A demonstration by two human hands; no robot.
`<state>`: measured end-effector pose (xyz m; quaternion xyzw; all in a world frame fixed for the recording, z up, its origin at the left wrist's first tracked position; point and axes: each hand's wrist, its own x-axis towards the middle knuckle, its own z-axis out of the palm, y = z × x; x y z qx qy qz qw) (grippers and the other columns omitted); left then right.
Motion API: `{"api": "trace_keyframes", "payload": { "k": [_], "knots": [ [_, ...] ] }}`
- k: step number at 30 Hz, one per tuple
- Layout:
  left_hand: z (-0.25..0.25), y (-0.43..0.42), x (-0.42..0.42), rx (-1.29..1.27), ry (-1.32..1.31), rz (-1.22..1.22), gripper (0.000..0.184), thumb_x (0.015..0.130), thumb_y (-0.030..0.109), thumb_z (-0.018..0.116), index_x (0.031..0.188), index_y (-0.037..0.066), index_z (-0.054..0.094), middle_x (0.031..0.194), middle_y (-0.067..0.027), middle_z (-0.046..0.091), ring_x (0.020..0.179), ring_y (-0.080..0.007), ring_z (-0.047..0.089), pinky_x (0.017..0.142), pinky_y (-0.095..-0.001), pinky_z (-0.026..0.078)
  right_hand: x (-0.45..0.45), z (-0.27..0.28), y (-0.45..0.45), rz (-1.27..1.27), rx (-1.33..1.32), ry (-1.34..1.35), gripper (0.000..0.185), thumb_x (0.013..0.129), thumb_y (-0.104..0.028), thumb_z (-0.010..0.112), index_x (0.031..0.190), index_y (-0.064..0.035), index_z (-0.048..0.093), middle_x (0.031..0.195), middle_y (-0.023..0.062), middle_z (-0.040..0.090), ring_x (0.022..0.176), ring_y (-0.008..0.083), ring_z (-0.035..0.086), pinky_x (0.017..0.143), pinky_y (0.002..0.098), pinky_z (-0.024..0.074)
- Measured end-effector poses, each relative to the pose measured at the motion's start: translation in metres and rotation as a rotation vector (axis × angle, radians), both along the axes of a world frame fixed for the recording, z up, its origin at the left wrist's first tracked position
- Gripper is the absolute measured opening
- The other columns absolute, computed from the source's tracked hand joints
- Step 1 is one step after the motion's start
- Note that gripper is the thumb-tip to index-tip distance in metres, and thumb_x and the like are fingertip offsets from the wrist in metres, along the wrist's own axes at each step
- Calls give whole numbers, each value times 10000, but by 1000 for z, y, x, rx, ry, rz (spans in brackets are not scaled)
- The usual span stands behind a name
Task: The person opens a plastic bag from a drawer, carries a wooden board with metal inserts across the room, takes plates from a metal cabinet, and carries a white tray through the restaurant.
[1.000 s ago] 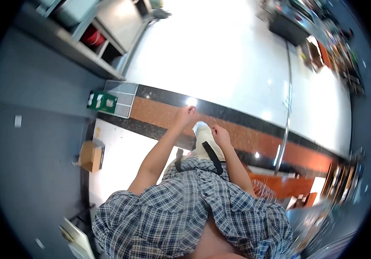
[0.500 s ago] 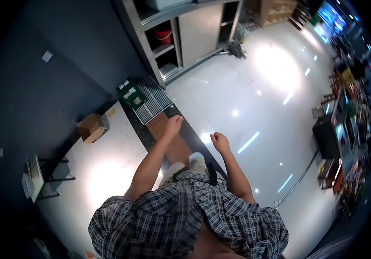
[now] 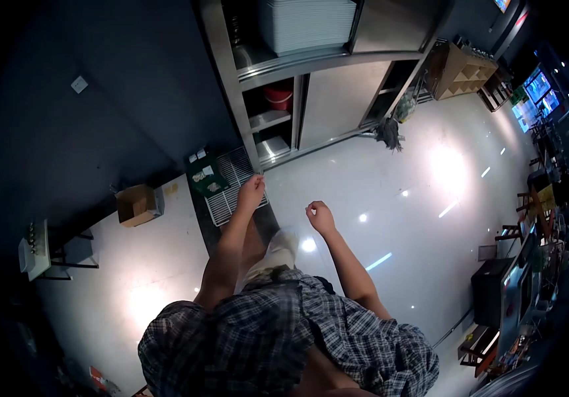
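Note:
My left hand [image 3: 251, 194] is held out in the air, its fingers curled in, with nothing visible in them. From this view it overlaps the edge of a white wire rack [image 3: 235, 169]; touching or apart, I cannot tell for certain. Also loosely closed, my right hand [image 3: 321, 217] hangs over the pale tiled floor [image 3: 364, 178] and appears to hold nothing. A green box or tray [image 3: 206, 175] with pale labels lies against the rack. Beneath my left forearm runs a brown strip [image 3: 252, 246] on the floor.
Ahead stands a metal cabinet [image 3: 344, 102] with a red bucket [image 3: 278, 98] and a white stacked block [image 3: 314, 25] on its shelves. A mop head [image 3: 389, 134] lies by its right end. An open cardboard box [image 3: 137, 205] sits at the left wall. Furniture lines the right side.
The view has tilted up and I am closer to the cabinet, showing more of its upper shelf. Both hands stay raised and curled; a foot has stepped forward.

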<state>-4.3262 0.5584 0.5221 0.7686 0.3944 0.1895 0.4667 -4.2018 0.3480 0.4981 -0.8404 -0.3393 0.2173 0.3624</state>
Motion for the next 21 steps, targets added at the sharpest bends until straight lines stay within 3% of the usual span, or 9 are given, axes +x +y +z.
{"api": "trace_keyframes", "payload": {
  "k": [1, 3, 6, 8, 10, 12, 14, 16, 21],
  "knots": [
    [5, 11, -12, -57, 22, -86, 157, 828, 154, 534, 934, 51, 586, 774, -136, 629, 702, -283, 617, 626, -352, 477, -30, 19, -4, -81, -51, 7, 143, 757, -159, 567, 773, -21, 601, 879, 172, 593, 852, 339, 559, 756, 394, 455],
    [-19, 30, 19, 27, -140, -67, 229, 796, 74, 549, 1024, 47, 550, 854, -127, 616, 768, -288, 608, 668, -352, 480, 7, 9, 11, -40, -23, -28, 130, 753, -144, 567, 789, -25, 603, 889, 170, 594, 864, 337, 557, 767, 392, 454],
    [-3, 79, 67, 160, -161, -4, 308, 779, 49, 557, 1085, 56, 524, 975, -144, 570, 883, -289, 577, 726, -352, 470, 66, 23, 64, 10, 54, -119, 126, 729, -86, 594, 836, -20, 602, 908, 161, 589, 863, 320, 561, 771, 364, 454],
    [29, 85, 82, 152, -145, -100, 339, 788, 44, 552, 1123, 57, 502, 1025, -134, 548, 917, -264, 562, 758, -339, 459, 59, 44, 59, -93, 61, -136, 208, 722, -80, 593, 924, -32, 589, 964, 165, 576, 932, 331, 542, 821, 370, 437],
    [52, 106, 113, 242, -160, -63, 370, 797, 40, 548, 1161, 59, 480, 1074, -123, 526, 951, -238, 547, 789, -326, 449, 101, 45, 83, -41, 133, -196, 245, 716, -81, 592, 954, -28, 573, 992, 169, 565, 959, 337, 524, 847, 378, 420],
    [75, 139, 146, 322, -234, -44, 427, 771, 47, 562, 1182, 38, 447, 1172, -183, 462, 1088, -337, 464, 892, -370, 404, 153, 57, 122, 14, 244, -295, 303, 713, -80, 588, 1007, -22, 542, 1035, 179, 544, 997, 349, 499, 882, 393, 396],
    [90, 170, 172, 475, -302, 5, 460, 775, 52, 562, 1212, 35, 419, 1213, -189, 437, 1127, -354, 433, 943, -374, 369, 205, 72, 160, 43, 351, -383, 345, 715, -78, 584, 1049, -18, 516, 1059, 193, 528, 1015, 363, 486, 896, 406, 383],
    [116, 167, 186, 468, -320, -23, 489, 784, 70, 562, 1244, 47, 397, 1271, -184, 395, 1168, -353, 396, 962, -378, 353, 230, 95, 153, -14, 402, -520, 381, 714, -74, 580, 1081, -13, 500, 1086, 207, 513, 1037, 374, 471, 902, 418, 375],
    [155, 207, 223, 647, -186, 107, 501, 808, 115, 559, 1272, 48, 384, 1339, -177, 326, 1222, -357, 330, 995, -408, 318, 297, 168, 226, 83, 457, -866, 452, 696, -61, 598, 1129, -7, 480, 1158, 203, 487, 1103, 371, 437, 939, 440, 349]
  ]
}}
